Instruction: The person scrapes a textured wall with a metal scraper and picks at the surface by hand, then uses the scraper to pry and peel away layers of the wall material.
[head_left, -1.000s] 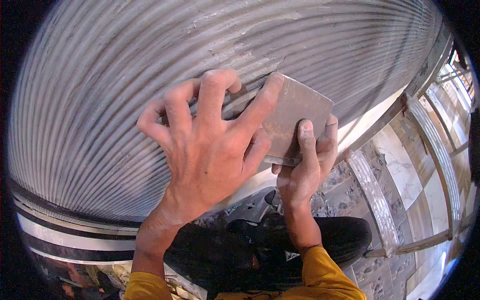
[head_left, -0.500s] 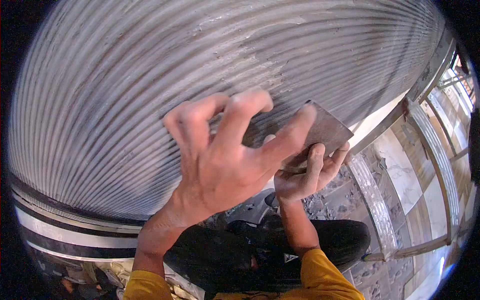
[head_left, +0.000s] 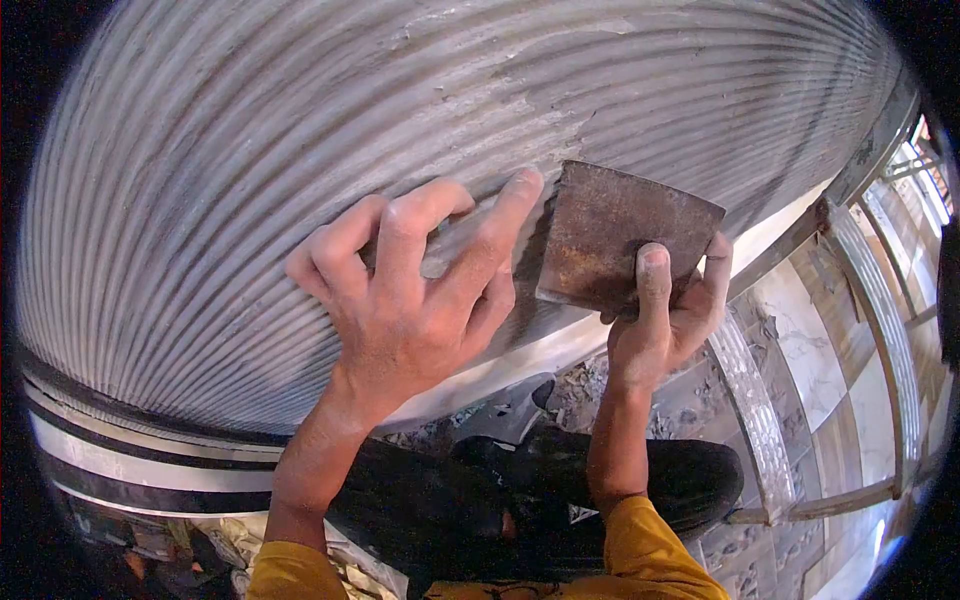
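Observation:
A flat, squarish, rust-stained metal plate (head_left: 618, 235) is gripped at its lower right by my right hand (head_left: 655, 325). The thumb lies across its near face, with the other fingers partly hidden behind. My left hand (head_left: 405, 285) holds nothing; its bent fingers are spread over the grey ribbed surface (head_left: 230, 220), fingertips close to the ribs. The forefinger points up toward the plate's left edge. Around the middle of the ribs, a rough paler patch (head_left: 500, 125) of material shows.
A metal frame with rungs (head_left: 760, 420) stands at the right over a tiled floor (head_left: 790, 310). Rubble and a grey flat piece (head_left: 505, 410) lie below my hands. Black-and-white banding (head_left: 150, 460) edges the ribbed surface at lower left, with crumpled paper-like scraps (head_left: 235, 540) beneath.
My hands have moved apart: the right one went up and right, turning the plate's face into fuller view, while the left shifted left. The left hand no longer overlaps the plate.

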